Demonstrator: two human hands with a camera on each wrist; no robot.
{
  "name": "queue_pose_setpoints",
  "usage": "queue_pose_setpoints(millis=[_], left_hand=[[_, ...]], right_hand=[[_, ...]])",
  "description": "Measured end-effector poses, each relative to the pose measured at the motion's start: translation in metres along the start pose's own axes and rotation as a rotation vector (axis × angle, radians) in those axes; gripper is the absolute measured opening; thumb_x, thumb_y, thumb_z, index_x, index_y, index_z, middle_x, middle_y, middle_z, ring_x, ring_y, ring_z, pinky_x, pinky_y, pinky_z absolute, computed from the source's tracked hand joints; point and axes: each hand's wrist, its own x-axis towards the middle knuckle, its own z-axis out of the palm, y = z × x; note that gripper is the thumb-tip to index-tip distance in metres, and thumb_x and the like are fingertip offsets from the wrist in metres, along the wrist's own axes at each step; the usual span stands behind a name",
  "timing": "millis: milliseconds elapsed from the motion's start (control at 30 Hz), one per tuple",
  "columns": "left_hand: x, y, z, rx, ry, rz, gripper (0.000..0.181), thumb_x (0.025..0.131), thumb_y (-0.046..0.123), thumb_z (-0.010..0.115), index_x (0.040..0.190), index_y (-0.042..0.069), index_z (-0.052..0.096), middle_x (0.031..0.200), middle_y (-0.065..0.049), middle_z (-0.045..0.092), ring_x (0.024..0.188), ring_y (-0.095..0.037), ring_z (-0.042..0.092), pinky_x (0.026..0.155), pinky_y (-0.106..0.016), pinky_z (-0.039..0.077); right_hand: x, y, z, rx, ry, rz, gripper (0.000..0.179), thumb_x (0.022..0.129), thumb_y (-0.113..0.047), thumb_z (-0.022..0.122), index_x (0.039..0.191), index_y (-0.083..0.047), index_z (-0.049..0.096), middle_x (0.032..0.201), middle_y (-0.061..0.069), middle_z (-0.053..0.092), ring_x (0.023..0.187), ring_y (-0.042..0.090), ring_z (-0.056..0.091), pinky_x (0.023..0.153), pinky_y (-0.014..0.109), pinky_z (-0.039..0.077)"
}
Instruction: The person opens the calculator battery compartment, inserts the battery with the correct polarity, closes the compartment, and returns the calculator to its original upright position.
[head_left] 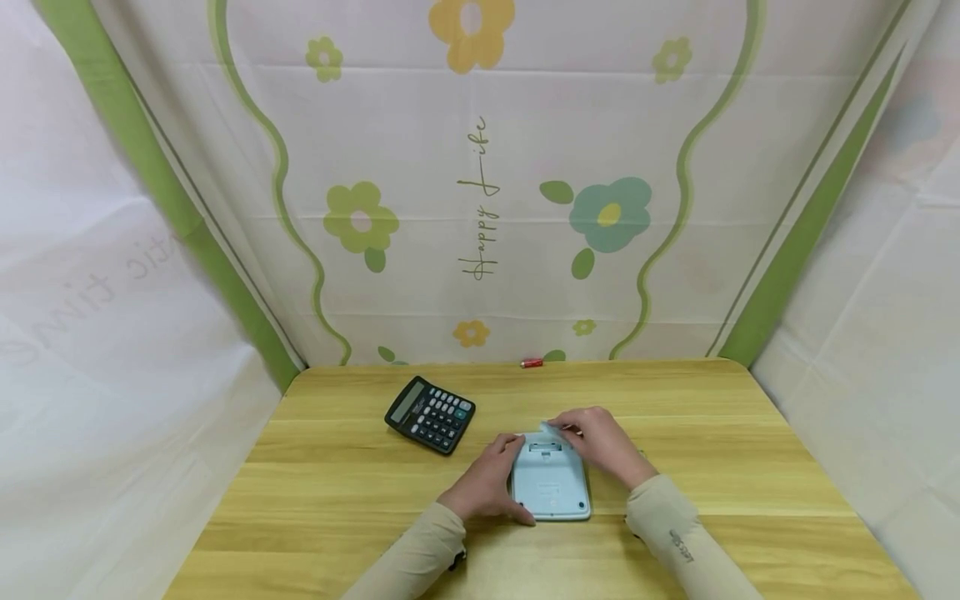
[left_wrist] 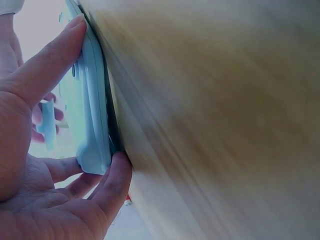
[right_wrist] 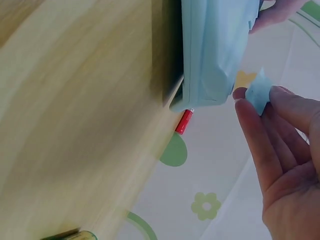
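Observation:
A light blue calculator (head_left: 551, 487) lies face down on the wooden table, its battery compartment (head_left: 545, 447) uncovered near the far end. Whether a battery sits inside is too small to tell. My left hand (head_left: 489, 482) grips its left side, thumb at the near corner and fingers at the far one; in the left wrist view, a fingertip (left_wrist: 120, 167) reaches the underside. Above the far right corner, my right hand (head_left: 596, 437) pinches a small light blue battery cover (right_wrist: 258, 92) between thumb and fingers, apart from the calculator body.
A black calculator (head_left: 431, 415) lies face up to the left, beyond my left hand. At the table's far edge is a red battery (head_left: 532, 363). Another battery (right_wrist: 82, 235), gold and green, shows partly at the bottom of the right wrist view. Patterned cloth (head_left: 480, 167) hangs behind the table.

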Motion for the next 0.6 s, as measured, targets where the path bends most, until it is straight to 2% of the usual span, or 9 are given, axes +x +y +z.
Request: queue_pose_setpoints(millis=[300, 600], left_hand=[[0.0006, -0.0011, 0.0006, -0.007, 0.002, 0.0, 0.126, 0.063, 0.049, 0.099, 0.162, 0.008, 0.033, 0.161, -0.009, 0.038, 0.141, -0.026, 0.047, 0.117, -0.045, 0.044], [0.0007, -0.0021, 0.0025, 0.007, 0.001, -0.014, 0.127, 0.062, 0.052, 0.098, 0.162, 0.009, 0.032, 0.161, -0.008, 0.037, 0.142, -0.026, 0.046, 0.118, -0.045, 0.044]], right_hand=[[-0.0018, 0.0042, -0.0017, 0.03, -0.009, 0.039, 0.014, 0.091, -0.003, 0.078, 0.104, -0.009, 0.081, 0.097, 0.004, 0.08, 0.084, 0.011, 0.073, 0.073, 0.024, 0.061], [-0.0046, 0.0099, -0.0041, 0.066, -0.007, 0.114, 0.011, 0.091, -0.001, 0.076, 0.097, -0.01, 0.077, 0.096, 0.005, 0.078, 0.084, 0.014, 0.073, 0.074, 0.027, 0.063]])
